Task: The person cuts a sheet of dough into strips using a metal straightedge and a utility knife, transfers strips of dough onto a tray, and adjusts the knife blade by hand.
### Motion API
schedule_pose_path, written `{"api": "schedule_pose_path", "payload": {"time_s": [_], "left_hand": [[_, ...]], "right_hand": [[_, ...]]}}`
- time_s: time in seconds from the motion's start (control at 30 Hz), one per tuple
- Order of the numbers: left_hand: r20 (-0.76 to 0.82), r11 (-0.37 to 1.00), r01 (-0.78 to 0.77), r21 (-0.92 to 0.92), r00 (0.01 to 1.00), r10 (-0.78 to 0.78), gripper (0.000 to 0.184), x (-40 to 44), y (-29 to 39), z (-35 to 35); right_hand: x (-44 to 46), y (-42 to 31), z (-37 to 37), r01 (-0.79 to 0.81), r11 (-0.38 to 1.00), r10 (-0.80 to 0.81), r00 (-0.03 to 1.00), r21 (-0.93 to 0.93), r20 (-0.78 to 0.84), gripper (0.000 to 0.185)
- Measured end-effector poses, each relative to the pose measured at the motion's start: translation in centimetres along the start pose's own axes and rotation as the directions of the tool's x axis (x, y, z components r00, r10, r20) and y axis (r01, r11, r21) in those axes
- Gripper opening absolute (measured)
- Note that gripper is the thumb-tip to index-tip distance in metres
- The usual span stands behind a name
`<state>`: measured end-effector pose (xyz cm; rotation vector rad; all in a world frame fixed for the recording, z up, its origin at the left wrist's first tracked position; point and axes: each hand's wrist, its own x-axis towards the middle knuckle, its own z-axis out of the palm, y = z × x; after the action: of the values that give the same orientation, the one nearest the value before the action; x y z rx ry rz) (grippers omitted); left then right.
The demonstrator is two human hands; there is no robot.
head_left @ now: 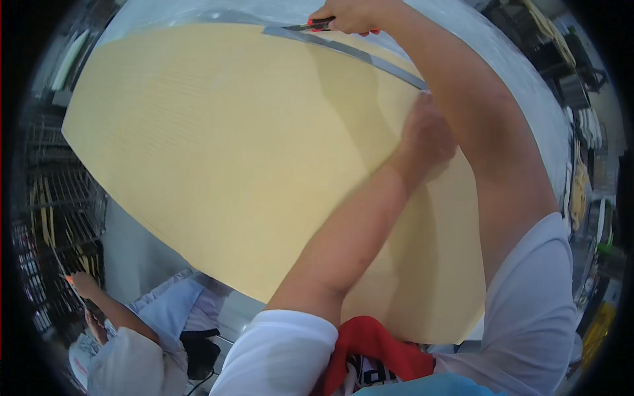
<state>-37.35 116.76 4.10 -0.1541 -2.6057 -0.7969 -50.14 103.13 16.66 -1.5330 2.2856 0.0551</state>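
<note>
A large, smooth, pale yellow sheet (231, 145) lies spread in front of me. Along its far edge runs a thin metal ruler (350, 51), slanting down to the right. My right hand (360, 14) is closed round a red and black utility knife (321, 25), its blade pointing left beside the ruler's far end. Crossing under my right forearm, my left hand (429, 132) is closed at the ruler's near end. Some of its fingers are hidden by that forearm.
The sheet rests on a table covered with clear plastic film (475, 59). At lower left, a co-worker (142, 350) holds a long thin tool beside wire racks (66, 204). More shelves and goods (584, 138) line the right side.
</note>
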Motion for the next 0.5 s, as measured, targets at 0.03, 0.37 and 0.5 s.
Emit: {"api": "schedule_pose_path", "payload": {"time_s": [0.03,0.37,0.5], "left_hand": [[0.021,0.999,-0.003,0.053,1.000,0.002,0.034,0.0,0.2,-0.4],[-0.100,0.953,-0.086,0.291,0.988,0.119,0.029,-0.2,0.1,0.1],[-0.060,0.946,-0.054,0.321,0.995,0.077,0.031,-0.2,0.6,0.3]], "right_hand": [[-0.2,1.4,0.7,-0.021,1.000,0.021,1.000,0.013,-0.009,0.034],[-14.9,10.6,5.8,-0.095,0.992,0.088,0.992,0.085,0.091,0.038],[-22.0,14.1,8.1,-0.119,0.978,0.112,0.992,0.172,0.051,0.035]]}}
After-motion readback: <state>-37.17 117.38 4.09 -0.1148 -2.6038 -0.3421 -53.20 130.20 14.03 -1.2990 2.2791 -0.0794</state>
